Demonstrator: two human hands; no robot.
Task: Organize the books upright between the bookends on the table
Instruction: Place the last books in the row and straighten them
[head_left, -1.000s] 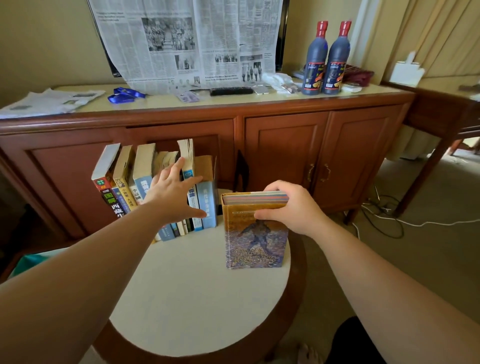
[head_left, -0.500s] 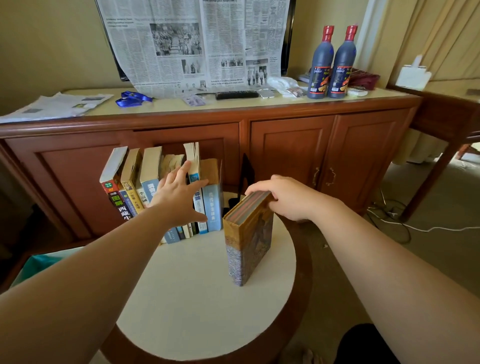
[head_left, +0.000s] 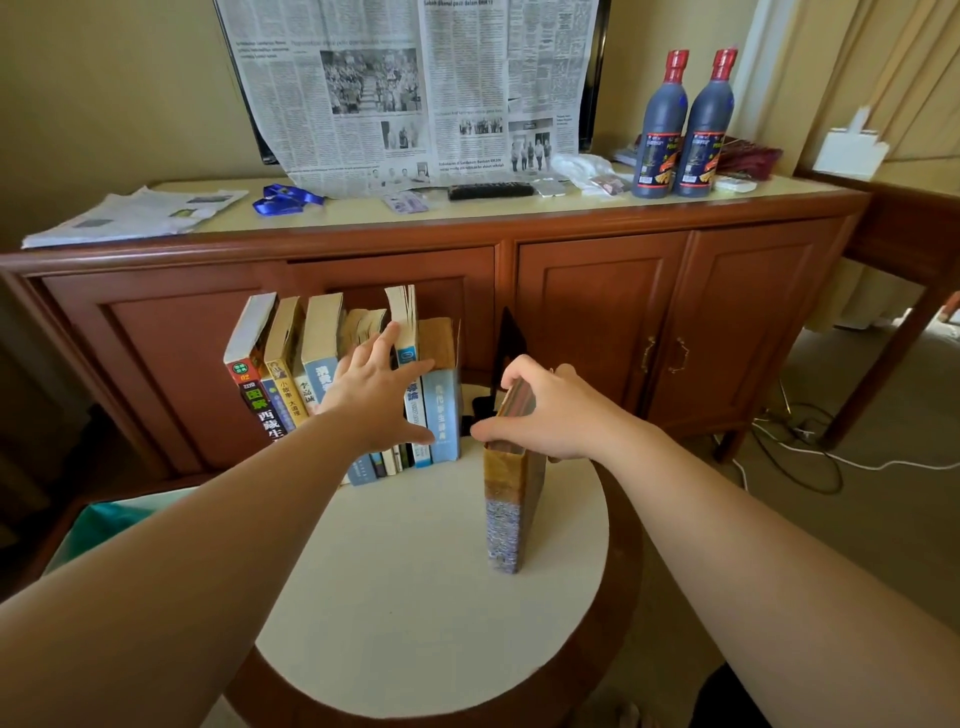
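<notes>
Two hands work here: our left hand (head_left: 376, 397) presses spread fingers against the row of books (head_left: 322, 374) at the tabletop's (head_left: 415, 597) far edge; our right hand (head_left: 545, 410) pinches the brown book (head_left: 506, 512), upright mid-table, near the black bookend (head_left: 509, 345).

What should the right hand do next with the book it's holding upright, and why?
Probably slide the brown book back into the gap between the light blue book and the black bookend: the right hand grips its top, while the left hand steadies the row.
</notes>
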